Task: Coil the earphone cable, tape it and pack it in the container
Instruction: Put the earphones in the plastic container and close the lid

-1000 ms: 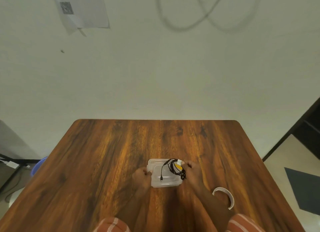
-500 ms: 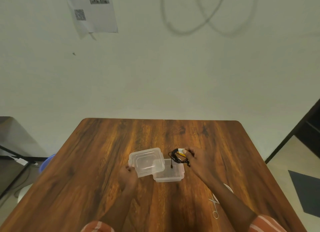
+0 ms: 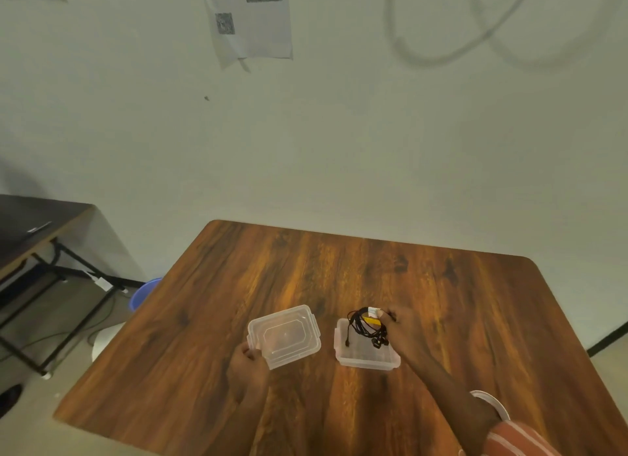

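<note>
A black earphone cable (image 3: 366, 327), coiled and bound with a strip of white tape, hangs over the far edge of an open clear plastic container (image 3: 366, 357) on the wooden table (image 3: 339, 279). My right hand (image 3: 401, 330) pinches the coil at its taped part. The plug end dangles into the container. My left hand (image 3: 248, 365) grips the near left corner of the clear lid (image 3: 284, 336), which lies to the left of the container, apart from it.
A white tape roll (image 3: 491, 403) lies near the table's right front, partly behind my right forearm. A dark side table (image 3: 30, 228) stands at the left, with a blue tub (image 3: 144, 292) on the floor beside the table.
My left hand lifted the lid off the container and carried it left, clear of the box. My right hand kept the coil over the container. The view swung to the left.
</note>
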Demonstrator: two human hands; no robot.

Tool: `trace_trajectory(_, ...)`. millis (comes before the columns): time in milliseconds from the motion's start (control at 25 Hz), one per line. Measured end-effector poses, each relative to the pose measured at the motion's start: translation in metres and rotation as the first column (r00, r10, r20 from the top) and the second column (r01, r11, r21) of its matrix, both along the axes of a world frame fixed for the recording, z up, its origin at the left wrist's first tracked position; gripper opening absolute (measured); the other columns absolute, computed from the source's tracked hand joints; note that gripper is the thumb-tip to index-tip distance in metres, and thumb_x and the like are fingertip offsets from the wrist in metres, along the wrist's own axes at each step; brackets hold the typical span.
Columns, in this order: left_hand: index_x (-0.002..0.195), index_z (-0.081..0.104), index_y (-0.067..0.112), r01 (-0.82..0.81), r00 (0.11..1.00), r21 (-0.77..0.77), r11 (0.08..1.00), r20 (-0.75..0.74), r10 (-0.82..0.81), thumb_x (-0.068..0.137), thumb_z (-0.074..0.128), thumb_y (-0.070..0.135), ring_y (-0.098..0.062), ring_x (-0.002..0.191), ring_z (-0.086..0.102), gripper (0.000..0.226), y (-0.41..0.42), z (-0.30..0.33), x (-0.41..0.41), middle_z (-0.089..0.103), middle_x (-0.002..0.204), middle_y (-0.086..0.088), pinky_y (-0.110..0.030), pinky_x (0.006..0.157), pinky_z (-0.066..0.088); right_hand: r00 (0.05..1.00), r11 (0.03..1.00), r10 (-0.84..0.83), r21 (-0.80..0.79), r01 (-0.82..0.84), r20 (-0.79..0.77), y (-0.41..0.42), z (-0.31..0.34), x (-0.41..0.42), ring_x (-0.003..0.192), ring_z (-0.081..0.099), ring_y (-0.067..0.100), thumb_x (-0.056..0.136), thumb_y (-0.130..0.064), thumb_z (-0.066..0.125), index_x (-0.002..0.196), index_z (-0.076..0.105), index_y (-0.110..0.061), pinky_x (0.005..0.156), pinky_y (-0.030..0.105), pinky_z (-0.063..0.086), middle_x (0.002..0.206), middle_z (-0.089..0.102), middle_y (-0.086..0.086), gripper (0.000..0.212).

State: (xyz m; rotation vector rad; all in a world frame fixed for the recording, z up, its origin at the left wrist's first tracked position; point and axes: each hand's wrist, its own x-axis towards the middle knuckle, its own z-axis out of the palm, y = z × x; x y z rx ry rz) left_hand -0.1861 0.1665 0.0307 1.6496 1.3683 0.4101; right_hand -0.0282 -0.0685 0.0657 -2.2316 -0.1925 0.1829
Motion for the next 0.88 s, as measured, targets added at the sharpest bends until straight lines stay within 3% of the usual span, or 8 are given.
trace_trajectory(80,0.116,0.065,0.010,0.005,1.000,-0.015,1.000,-0.014,-0.005,0.099,0.049,0.017,-0.032,0.094,0.065,0.024,0.004,0.003,-0.003,0.070,0.108,-0.013,-0.047,0.084,0.057,0.968,0.993,-0.084,0.056,0.100,-0.236,0.008,-0.018,0.013,0.068,0.065,0.017,0.097,-0.015,0.060,0.073,0.068,-0.015,0.062,0.031,0.057,0.074,0.070,0.008,0.025)
trace_trajectory(200,0.115,0.065,0.009,0.050,0.999,-0.019,0.999,-0.015,-0.050,0.098,0.051,0.019,-0.030,0.092,0.065,0.024,0.008,0.006,-0.005,0.070,0.105,-0.012,-0.043,0.080,0.056,0.886,0.988,-0.155,-0.061,0.143,-0.437,0.010,-0.042,0.025,0.098,0.068,0.035,0.094,-0.011,0.058,0.109,0.068,0.003,0.086,0.045,0.058,0.109,0.069,0.024,0.023)
trace_trajectory(320,0.114,0.064,0.012,0.090,0.995,-0.027,0.996,-0.027,-0.091,0.097,0.056,0.023,-0.028,0.093,0.065,0.022,0.009,0.010,0.001,0.070,0.106,-0.010,-0.039,0.078,0.053,0.891,0.979,-0.172,-0.175,0.107,-0.420,0.014,-0.049,0.028,0.110,0.065,0.035,0.090,-0.013,0.059,0.122,0.063,0.002,0.083,0.039,0.057,0.121,0.065,0.021,0.036)
trace_trajectory(440,0.111,0.067,0.009,0.127,0.992,-0.023,0.992,0.003,-0.127,0.096,0.058,0.018,-0.026,0.088,0.065,0.019,0.002,0.010,0.013,0.070,0.102,-0.009,-0.036,0.075,0.054,0.952,0.908,-0.107,-0.419,-0.024,-0.286,0.026,-0.051,0.025,0.120,0.061,0.024,0.095,-0.022,0.059,0.127,0.061,-0.004,0.094,0.028,0.049,0.131,0.064,0.012,0.037)
trace_trajectory(600,0.110,0.068,0.006,0.234,0.971,0.009,0.972,0.052,-0.234,0.097,0.057,0.012,-0.019,0.080,0.066,0.018,-0.011,0.003,0.039,0.071,0.097,-0.009,-0.028,0.063,0.053,0.946,0.908,-0.115,-0.419,-0.024,-0.304,0.027,-0.046,0.030,0.100,0.067,0.022,0.091,-0.025,0.065,0.113,0.067,-0.005,0.079,0.028,0.052,0.112,0.069,0.010,0.030)
trace_trajectory(680,0.109,0.069,0.002,0.238,0.966,0.008,0.971,0.100,-0.237,0.097,0.058,0.011,-0.024,0.084,0.068,0.019,-0.023,0.000,0.058,0.073,0.100,-0.013,-0.032,0.071,0.056,0.983,0.935,-0.089,-0.354,0.028,-0.158,0.015,-0.040,0.036,0.075,0.064,0.018,0.093,-0.022,0.061,0.087,0.070,-0.008,0.066,0.031,0.052,0.085,0.070,0.009,0.018)
trace_trajectory(760,0.109,0.069,0.002,0.259,0.956,-0.015,0.966,0.146,-0.254,0.097,0.058,0.012,-0.023,0.085,0.068,0.019,-0.038,0.001,0.077,0.072,0.100,-0.011,-0.032,0.074,0.057,0.992,0.971,-0.125,-0.203,0.123,0.001,0.001,-0.035,0.036,0.061,0.059,0.017,0.097,-0.025,0.057,0.068,0.066,-0.014,0.055,0.029,0.046,0.066,0.066,0.005,0.032)
trace_trajectory(880,0.102,0.070,0.002,0.340,0.926,0.004,0.941,0.176,-0.335,0.096,0.060,0.010,-0.010,0.071,0.063,0.014,-0.061,-0.001,0.102,0.070,0.088,-0.004,-0.011,0.056,0.048,0.983,0.971,-0.151,0.168,0.168,-0.109,-0.012,-0.029,0.032,0.059,0.062,0.011,0.100,-0.028,0.054,0.061,0.066,-0.023,0.054,0.026,0.049,0.058,0.064,0.000,0.041)
